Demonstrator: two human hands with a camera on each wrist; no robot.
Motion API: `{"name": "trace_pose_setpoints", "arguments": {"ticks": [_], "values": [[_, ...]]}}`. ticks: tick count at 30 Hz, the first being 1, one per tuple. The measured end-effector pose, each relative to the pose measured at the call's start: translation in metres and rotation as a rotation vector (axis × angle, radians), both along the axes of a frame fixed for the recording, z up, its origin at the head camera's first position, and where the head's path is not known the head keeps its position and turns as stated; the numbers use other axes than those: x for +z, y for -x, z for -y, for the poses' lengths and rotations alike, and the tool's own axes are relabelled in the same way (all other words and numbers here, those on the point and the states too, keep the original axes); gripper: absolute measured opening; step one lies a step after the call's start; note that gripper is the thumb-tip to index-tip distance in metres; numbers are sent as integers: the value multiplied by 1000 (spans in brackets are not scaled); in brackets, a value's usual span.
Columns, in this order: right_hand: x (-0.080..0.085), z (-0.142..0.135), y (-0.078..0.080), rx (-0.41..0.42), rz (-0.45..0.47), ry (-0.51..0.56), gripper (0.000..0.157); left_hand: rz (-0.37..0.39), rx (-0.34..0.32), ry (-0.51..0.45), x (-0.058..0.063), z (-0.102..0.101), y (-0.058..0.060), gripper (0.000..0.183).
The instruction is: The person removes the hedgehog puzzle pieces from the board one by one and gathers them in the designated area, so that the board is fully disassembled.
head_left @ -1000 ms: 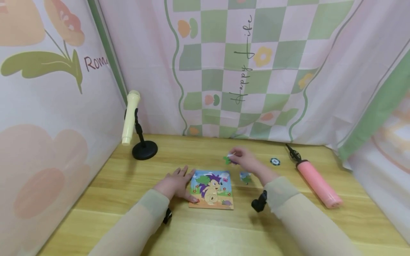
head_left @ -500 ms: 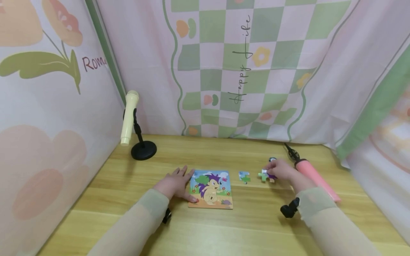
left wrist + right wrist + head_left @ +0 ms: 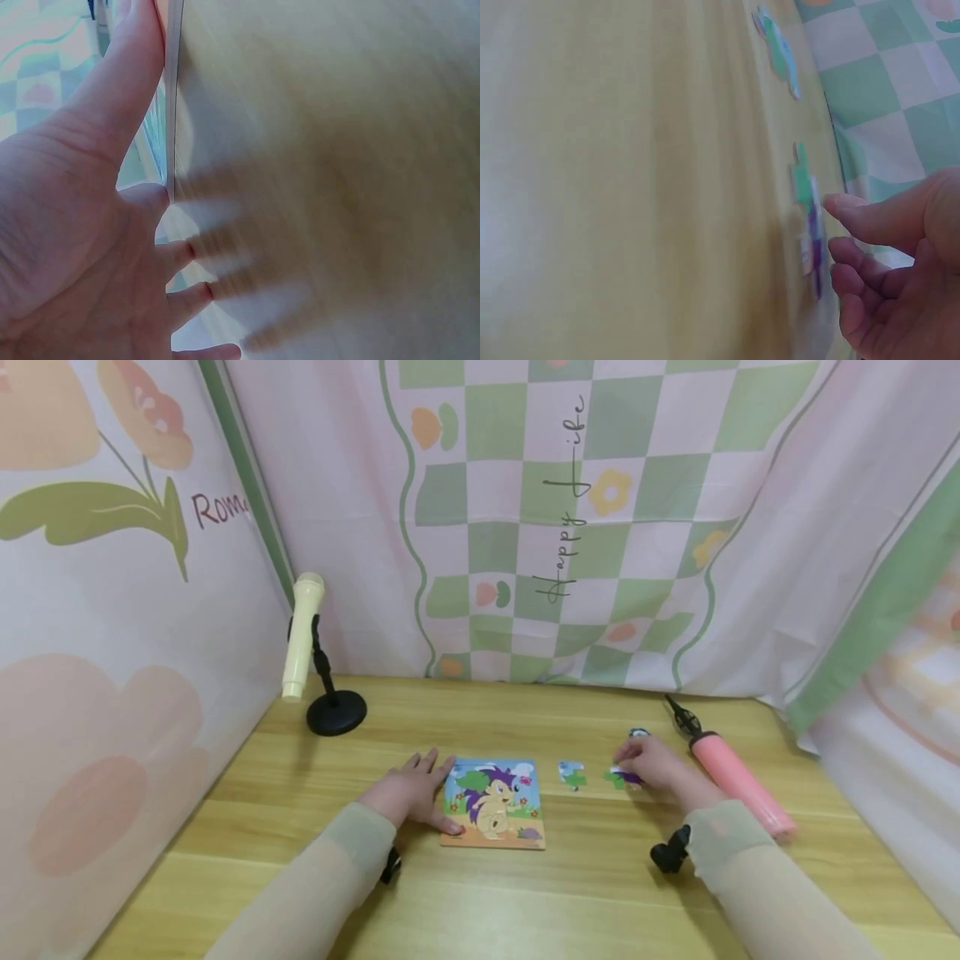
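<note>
The purple-and-green jigsaw piece (image 3: 617,779) lies flat on the worktop (image 3: 480,906), right of the hedgehog puzzle (image 3: 497,806) and well apart from it, its long axis running roughly left to right. The right hand (image 3: 652,762) is much the nearer one: it hangs over the piece's right end, so from that hand the piece lies to the left and slightly near. Its fingers are loosely bent with a gap between thumb and fingertips, gripping nothing; the right wrist view shows them just beside the piece, though contact at the hidden end cannot be told. The left hand (image 3: 405,793) rests spread on the puzzle's left edge, holding nothing. A blue-and-green jigsaw piece (image 3: 572,775) sits between puzzle and purple piece, in the direct path. A round chip (image 3: 639,732) is half hidden beyond the right hand, a pink hand pump (image 3: 738,783) lies to its right, and a cream microphone (image 3: 303,639) stands far left
</note>
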State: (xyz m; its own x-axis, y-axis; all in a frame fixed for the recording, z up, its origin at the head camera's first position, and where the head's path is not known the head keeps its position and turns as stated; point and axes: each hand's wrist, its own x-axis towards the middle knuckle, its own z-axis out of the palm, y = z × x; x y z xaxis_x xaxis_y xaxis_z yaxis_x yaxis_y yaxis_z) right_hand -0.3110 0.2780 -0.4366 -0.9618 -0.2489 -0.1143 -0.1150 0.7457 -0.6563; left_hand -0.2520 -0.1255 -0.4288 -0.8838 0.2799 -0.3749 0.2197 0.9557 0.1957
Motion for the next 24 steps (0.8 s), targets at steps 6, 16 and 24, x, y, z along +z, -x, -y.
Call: {"name": "trace_pose_setpoints", "arguments": {"ticks": [6,16,24], "values": [[20,26,11,22,-39,-10,13,-3,2,-1,1,2,0,121],[35,101,17,133,-90,-4,14,-2,3,-10,0,3,-1,121],[11,141,5,202,-68,52,13,-14,1,-5,-1,3,1,122]]}}
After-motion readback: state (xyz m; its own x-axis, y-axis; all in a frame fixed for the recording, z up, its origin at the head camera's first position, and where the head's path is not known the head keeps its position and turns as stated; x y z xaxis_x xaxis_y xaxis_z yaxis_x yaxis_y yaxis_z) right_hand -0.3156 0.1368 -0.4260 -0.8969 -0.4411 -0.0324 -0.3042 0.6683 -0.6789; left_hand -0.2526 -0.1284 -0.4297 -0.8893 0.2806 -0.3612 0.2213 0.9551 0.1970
